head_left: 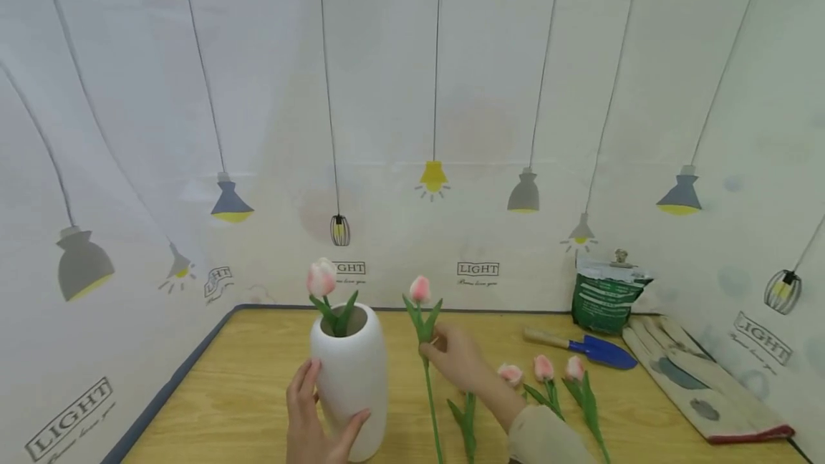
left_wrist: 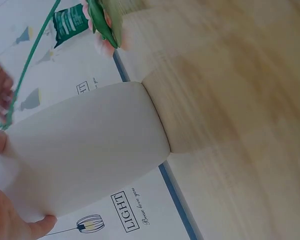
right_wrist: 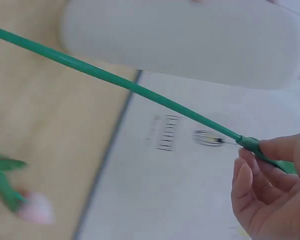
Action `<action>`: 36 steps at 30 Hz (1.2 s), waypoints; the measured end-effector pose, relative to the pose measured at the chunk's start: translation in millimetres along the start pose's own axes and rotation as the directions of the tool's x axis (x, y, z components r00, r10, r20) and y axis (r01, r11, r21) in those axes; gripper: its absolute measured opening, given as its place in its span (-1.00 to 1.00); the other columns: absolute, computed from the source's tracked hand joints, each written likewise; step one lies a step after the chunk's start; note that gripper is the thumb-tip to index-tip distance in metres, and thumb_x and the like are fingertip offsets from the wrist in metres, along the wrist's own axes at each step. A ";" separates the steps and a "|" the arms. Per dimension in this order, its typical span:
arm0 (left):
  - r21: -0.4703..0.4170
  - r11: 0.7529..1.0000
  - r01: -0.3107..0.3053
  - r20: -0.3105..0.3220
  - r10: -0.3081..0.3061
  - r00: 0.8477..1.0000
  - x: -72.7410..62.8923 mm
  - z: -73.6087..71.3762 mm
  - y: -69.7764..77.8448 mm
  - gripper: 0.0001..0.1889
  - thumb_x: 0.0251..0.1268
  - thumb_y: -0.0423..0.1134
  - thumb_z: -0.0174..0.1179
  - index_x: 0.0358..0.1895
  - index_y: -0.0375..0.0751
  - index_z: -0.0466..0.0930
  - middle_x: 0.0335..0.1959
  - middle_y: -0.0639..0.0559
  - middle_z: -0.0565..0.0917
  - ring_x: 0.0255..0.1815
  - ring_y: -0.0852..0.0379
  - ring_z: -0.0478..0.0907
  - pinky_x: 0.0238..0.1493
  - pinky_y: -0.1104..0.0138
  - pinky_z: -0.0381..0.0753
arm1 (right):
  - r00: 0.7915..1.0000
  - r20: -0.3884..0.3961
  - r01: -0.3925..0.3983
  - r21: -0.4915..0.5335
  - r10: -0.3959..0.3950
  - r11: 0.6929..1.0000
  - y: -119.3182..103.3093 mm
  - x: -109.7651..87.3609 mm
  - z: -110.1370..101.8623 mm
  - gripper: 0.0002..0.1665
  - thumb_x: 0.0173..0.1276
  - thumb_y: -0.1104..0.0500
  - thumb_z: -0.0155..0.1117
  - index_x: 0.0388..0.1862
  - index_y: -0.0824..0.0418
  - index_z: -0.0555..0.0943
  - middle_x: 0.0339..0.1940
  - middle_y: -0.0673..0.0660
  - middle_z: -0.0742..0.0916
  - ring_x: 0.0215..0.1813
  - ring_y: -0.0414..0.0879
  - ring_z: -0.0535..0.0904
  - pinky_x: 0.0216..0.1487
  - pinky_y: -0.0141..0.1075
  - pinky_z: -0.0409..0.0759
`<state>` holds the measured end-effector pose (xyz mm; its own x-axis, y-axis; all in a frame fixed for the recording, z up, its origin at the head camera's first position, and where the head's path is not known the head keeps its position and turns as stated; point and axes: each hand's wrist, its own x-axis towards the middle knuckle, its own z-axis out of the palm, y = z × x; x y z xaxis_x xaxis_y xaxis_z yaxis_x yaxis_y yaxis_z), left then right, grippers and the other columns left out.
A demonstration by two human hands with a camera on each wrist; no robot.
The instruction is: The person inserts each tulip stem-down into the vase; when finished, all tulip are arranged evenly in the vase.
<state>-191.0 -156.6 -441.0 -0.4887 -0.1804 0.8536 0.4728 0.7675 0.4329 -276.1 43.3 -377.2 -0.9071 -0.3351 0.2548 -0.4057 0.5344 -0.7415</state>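
A tall white vase (head_left: 357, 385) stands on the wooden table, with one pink-and-white tulip (head_left: 321, 278) rising out of its mouth. My left hand (head_left: 317, 417) grips the vase, fingers at its left side and thumb across the front. To the right of the vase, my right hand (head_left: 459, 358) pinches another tulip (head_left: 420, 290) just below its leaves. This tulip is upright, flower on top, its long green stem hanging down beside the vase. In the right wrist view the green stem (right_wrist: 110, 76) runs from between thumb and fingers past the vase (right_wrist: 180, 42).
Several more tulips (head_left: 543, 367) lie on the table (head_left: 219, 385) at the right, partly behind my right forearm. Beyond them are a blue trowel (head_left: 602, 351) with a wooden handle, a green clipped bag (head_left: 604, 299) and a pair of gloves (head_left: 690, 382). A lamp-printed cloth backs the table.
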 end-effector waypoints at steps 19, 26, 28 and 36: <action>-0.009 1.000 0.029 0.002 -0.029 1.000 0.2 0.7 2.4 0.17 -0.74 -0.41 0.56 0.27 -0.31 0.10 0.11 -0.32 0.26 0.20 0.53 0.03 -0.37 0.03 0.53 | 0.850 -0.398 0.416 0.108 -0.344 0.903 -196.9 45.2 -128.6 -0.81 0.25 0.19 0.12 -0.20 0.25 0.55 -0.39 0.16 0.69 -0.44 -0.14 0.53 -0.52 -0.30 0.56; -0.008 0.999 0.035 -0.007 -0.035 0.999 -1.6 -0.3 3.0 0.17 -0.75 -0.42 0.56 0.26 -0.31 0.12 0.10 -0.32 0.27 0.20 0.59 -0.02 -0.38 0.03 0.54 | 0.903 -0.339 0.323 0.132 -0.264 0.937 -187.5 45.7 -103.1 -0.84 0.24 0.18 0.14 -0.23 0.20 0.56 -0.38 0.11 0.71 -0.41 -0.13 0.54 -0.52 -0.32 0.55; 0.000 0.999 0.049 -0.007 -0.049 0.999 -2.5 -0.4 3.5 0.17 -0.74 -0.41 0.56 0.27 -0.28 0.12 0.11 -0.30 0.27 0.18 0.56 0.03 -0.37 0.04 0.55 | 0.932 -0.276 0.278 0.124 -0.236 0.952 -175.1 44.7 -88.1 -0.85 0.23 0.17 0.15 -0.25 0.19 0.57 -0.40 0.09 0.70 -0.44 -0.14 0.53 -0.54 -0.36 0.51; 0.031 0.999 0.044 0.009 -0.044 0.999 -2.5 3.8 4.9 0.18 -0.74 -0.38 0.57 0.27 -0.27 0.11 0.11 -0.29 0.28 0.04 0.13 0.27 -0.39 0.10 0.54 | 0.998 -0.031 -0.043 0.160 0.048 0.986 -113.2 30.4 -29.8 -0.82 0.06 0.10 0.28 -0.43 0.20 0.63 -0.49 0.08 0.67 -0.46 -0.17 0.44 -0.48 -0.38 0.42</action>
<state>-190.3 -150.0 -442.1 -0.5160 -0.2085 0.8308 0.4277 0.7777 0.4607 -261.1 -4.2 -267.0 -0.9287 -0.2843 0.2381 -0.3435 0.4174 -0.8413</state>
